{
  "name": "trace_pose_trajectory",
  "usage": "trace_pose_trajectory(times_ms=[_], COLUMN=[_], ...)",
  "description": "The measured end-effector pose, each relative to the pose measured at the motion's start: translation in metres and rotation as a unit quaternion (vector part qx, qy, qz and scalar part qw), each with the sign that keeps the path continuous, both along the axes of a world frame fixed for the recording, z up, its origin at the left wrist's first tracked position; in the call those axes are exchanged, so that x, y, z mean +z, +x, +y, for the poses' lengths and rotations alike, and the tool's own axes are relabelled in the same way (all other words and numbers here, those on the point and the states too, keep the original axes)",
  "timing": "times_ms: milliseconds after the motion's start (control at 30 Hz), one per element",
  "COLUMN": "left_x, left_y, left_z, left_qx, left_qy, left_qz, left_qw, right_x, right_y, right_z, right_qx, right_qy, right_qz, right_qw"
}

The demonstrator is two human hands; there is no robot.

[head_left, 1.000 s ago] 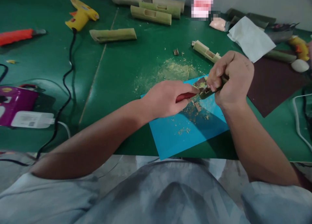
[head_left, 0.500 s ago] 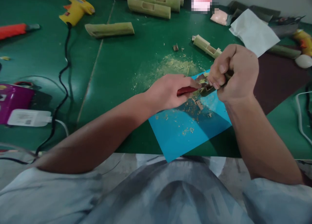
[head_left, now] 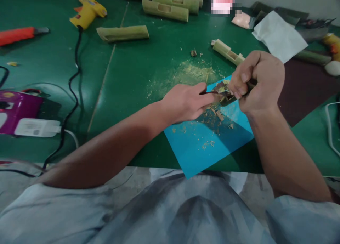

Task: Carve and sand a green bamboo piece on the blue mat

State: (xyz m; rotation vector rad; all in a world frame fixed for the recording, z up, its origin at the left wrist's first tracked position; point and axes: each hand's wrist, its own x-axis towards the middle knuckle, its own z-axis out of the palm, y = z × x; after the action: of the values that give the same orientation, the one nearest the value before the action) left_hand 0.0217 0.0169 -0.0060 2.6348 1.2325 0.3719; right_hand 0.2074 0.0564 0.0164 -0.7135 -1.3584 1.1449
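Note:
My left hand [head_left: 190, 100] is closed round a slim red-handled tool [head_left: 208, 93], whose handle is mostly covered by the fingers. Its narrow end reaches the cut opening of a short green bamboo piece [head_left: 227, 101]. That bamboo is gripped in my right hand [head_left: 259, 81], fingers curled round it, so most of its length is hidden. Both hands are held above a blue sheet [head_left: 198, 155], where bamboo chips [head_left: 219, 115] and shavings lie. Just beyond my right hand is a notched pale bamboo tube [head_left: 225, 51].
Sawdust [head_left: 193, 72] covers part of the green table. Several bamboo tubes [head_left: 170, 13] lie at the back, with another bamboo piece [head_left: 123, 34] nearer. At left are a yellow glue gun [head_left: 89, 12], its black cord and a purple box [head_left: 21, 109]. White paper [head_left: 278, 37] lies at right.
My left hand has turned slightly over the tool, so less of the red handle shows. Both hands keep their holds. The whole view has shifted a little.

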Motion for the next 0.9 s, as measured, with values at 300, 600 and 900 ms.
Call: trace_pose_trajectory(times_ms=[300,600,900], left_x=[0.004,0.021,0.020], left_y=[0.002,0.006,0.013], left_z=[-0.007,-0.027,-0.032], left_qx=[0.019,0.084,0.096], left_qy=[-0.003,-0.175,-0.185], left_qz=[-0.028,-0.206,-0.224], left_qw=[0.999,0.959,0.952], right_x=[0.008,0.008,-0.004], right_y=[-0.003,-0.005,0.000], right_z=[-0.007,-0.011,-0.006], right_qx=[-0.037,-0.060,0.016], right_qy=[-0.028,-0.037,0.010], right_qz=[-0.023,-0.036,0.027], right_qw=[0.999,0.997,0.999])
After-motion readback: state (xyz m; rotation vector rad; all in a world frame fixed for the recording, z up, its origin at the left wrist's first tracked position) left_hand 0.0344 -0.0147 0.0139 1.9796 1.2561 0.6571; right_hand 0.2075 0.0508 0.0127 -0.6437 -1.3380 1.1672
